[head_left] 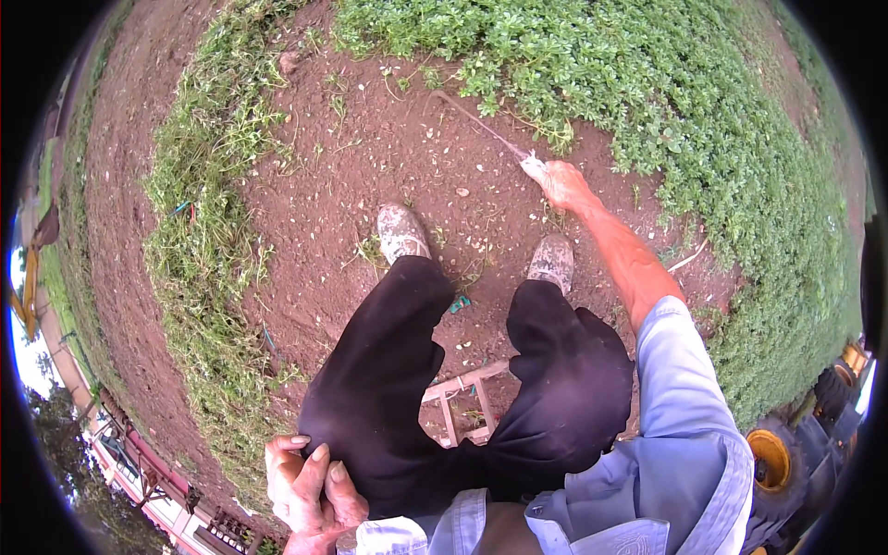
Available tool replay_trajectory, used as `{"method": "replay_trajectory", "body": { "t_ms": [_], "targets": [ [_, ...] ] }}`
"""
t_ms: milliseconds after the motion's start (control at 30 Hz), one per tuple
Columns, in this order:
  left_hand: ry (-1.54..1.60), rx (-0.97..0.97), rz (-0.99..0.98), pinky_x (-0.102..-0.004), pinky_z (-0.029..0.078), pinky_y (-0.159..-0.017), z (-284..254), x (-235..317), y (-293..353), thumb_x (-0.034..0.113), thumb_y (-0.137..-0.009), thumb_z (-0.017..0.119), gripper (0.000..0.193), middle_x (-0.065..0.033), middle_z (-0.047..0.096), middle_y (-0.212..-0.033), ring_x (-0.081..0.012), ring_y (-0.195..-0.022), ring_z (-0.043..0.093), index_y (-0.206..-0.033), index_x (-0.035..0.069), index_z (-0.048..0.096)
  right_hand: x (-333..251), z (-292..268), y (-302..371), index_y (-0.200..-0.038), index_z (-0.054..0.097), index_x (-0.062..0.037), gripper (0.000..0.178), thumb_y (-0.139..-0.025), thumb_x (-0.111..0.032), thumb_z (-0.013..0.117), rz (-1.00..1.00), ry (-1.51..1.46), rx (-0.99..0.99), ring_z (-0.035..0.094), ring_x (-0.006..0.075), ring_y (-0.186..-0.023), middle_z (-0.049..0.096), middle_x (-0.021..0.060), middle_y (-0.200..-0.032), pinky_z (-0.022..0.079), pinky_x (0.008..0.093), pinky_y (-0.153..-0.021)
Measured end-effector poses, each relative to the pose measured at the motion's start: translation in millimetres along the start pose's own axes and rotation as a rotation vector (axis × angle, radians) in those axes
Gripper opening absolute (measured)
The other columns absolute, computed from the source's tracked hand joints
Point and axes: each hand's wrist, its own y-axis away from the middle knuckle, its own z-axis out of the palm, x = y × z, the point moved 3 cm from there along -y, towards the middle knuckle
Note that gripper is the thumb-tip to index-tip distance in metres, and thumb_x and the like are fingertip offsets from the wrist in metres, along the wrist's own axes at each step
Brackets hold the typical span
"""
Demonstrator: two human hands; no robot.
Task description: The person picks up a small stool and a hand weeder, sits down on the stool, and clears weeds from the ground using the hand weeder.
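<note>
My right hand (566,187) is closed round the pale, wrapped handle of a sickle (483,123). Its thin, rusty-looking blade reaches up and left over bare soil, with the hooked tip beside the edge of a low green leafy crop (592,69). At the lower left, my left hand (313,490) rests against my dark trouser leg (375,365) near the knee. Its fingers are loosely bent and apart, and I see nothing held in them. My dirt-marked shoes (402,231) stand on the soil between the crop and a strip of cut greens.
Cut, wilting greens (199,222) lie in a long row on the left. A wooden stool (467,398) shows between my legs. At the lower right stands a machine with a yellow-hubbed tyre (772,461). A teal scrap (460,303) lies on the soil.
</note>
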Motion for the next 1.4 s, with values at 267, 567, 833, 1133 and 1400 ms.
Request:
{"method": "replay_trajectory", "body": {
  "t_ms": [267,567,833,1133,1400],
  "targets": [
    [0.033,-0.034,-0.061,-0.045,0.047,-0.072,-8,-10,9,0.0,-0.091,0.053,0.021,-0.0275,0.055,-0.099,-0.0357,-0.083,0.056,-0.111,-0.006,0.054,158,31,147,-0.107,0.068,-0.0027,0.061,-0.092,-0.059,0.049,0.119,-0.015,0.24,0.063,0.0456,-0.093,0.066,0.0274,-0.095,0.049,0.0506,-0.08],
    [0.05,-0.067,-0.035,-0.0448,0.048,-0.072,3,-2,-5,-0.001,-0.09,0.054,0.019,-0.0279,0.056,-0.097,-0.0376,-0.085,0.057,-0.108,-0.008,0.056,8,9,27,-0.102,0.067,-0.0018,0.062,-0.091,-0.061,0.051,-0.053,-0.008,0.148,0.064,0.0452,-0.092,0.067,0.0258,-0.09,0.049,0.0508,-0.077],
    [0.027,-0.074,-0.035,-0.0452,0.049,-0.072,-1,0,-2,0.0,-0.09,0.054,0.019,-0.0282,0.055,-0.099,-0.0379,-0.088,0.057,-0.107,-0.009,0.056,91,-8,53,-0.102,0.067,-0.0028,0.055,-0.093,-0.054,0.05,0.046,0.139,0.225,0.062,0.0449,-0.094,0.065,0.0269,-0.095,0.048,0.0507,-0.08],
    [0.028,-0.03,-0.052,-0.0448,0.049,-0.071,-5,-1,2,-0.001,-0.089,0.054,0.019,-0.0288,0.056,-0.095,-0.0387,-0.083,0.058,-0.105,-0.011,0.056,123,14,163,-0.102,0.067,-0.0015,0.058,-0.093,-0.056,0.05,0.129,-0.004,0.226,0.063,0.0459,-0.089,0.066,0.0277,-0.09,0.048,0.0507,-0.077],
    [-0.007,-0.053,-0.046,-0.0434,0.048,-0.069,5,9,-4,-0.001,-0.089,0.054,0.02,-0.0289,0.056,-0.095,-0.0375,-0.082,0.058,-0.106,-0.01,0.057,-7,-16,-4,-0.094,0.069,0.0014,0.068,-0.091,-0.063,0.048,0.017,0.043,0.194,0.064,0.0438,-0.095,0.067,0.0271,-0.095,0.049,0.0499,-0.081]
  ]
}}
